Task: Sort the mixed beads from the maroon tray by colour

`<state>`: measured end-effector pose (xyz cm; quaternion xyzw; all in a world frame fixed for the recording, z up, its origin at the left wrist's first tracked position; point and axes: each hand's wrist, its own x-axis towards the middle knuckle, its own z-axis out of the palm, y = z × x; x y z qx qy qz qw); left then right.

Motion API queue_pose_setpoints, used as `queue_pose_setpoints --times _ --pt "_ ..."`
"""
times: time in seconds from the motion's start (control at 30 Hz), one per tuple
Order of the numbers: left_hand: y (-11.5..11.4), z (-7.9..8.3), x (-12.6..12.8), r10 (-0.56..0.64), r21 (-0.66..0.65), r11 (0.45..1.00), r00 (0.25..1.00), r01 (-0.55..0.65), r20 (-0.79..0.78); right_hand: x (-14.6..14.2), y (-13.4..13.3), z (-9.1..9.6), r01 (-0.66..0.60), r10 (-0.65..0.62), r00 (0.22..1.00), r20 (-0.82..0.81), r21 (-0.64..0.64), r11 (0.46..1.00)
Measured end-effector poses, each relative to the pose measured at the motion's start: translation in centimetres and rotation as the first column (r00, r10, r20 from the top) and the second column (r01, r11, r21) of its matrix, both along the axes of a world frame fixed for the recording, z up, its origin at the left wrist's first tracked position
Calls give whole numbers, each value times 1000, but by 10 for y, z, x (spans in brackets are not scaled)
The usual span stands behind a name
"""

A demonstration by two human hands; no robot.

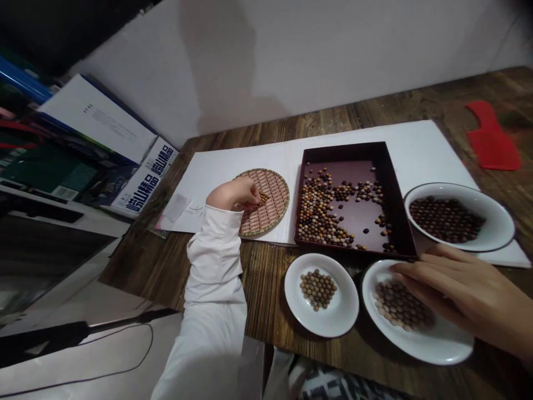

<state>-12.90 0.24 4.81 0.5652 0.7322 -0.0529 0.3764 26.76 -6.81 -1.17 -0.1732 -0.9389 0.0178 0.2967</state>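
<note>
My left hand (244, 193) reaches over a round woven bamboo tray (272, 208). Its fingers are curled together beside a few small yellow beads (264, 197) on the weave; whatever they may hold is hidden. On the other side, my right hand (466, 286) hangs above a white dish (441, 350) of greyish-brown beads (402, 305). The fingertips there come together near the dish's upper rim, and I cannot make out what is between them. Between my hands stands a dark red open box (353, 250) with many mixed beads (320, 211) in yellow, black, brown and pale tones.
A smaller white dish (293, 311) holds olive-brown beads. At the right, a white bowl (506, 228) contains dark brown beads. A red scraper (495, 139) lies at the far right. White board (216, 161) lies under the tray and box; printed cartons (141, 183) stand at the left.
</note>
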Motion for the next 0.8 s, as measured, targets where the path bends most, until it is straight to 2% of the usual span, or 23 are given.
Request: queue_pose_setpoints --times 0.17,0.27,0.37,0.47,0.57,0.7,0.8 --pt "0 6 -4 -33 -32 999 998 34 54 -4 0 5 -5 5 1000 -1 42 999" --pt "-3 12 -4 -63 -29 997 983 69 173 -4 0 6 -6 5 1000 15 50 999" --pt "-7 18 1 -117 2 993 951 121 285 -3 0 5 -8 8 1000 14 51 999" --pt "-11 24 13 -213 87 977 921 195 325 -3 0 4 -8 8 1000 -5 44 999" --pt "-15 28 30 -332 231 936 885 265 326 -2 -1 3 -4 4 1000 -11 24 1000" --pt "-23 32 59 -478 377 854 824 357 303 3 -1 -4 36 -35 999 -8 16 999" --pt "-31 31 87 -574 435 802 729 409 373 9 -2 -9 79 -78 997 -19 17 997"
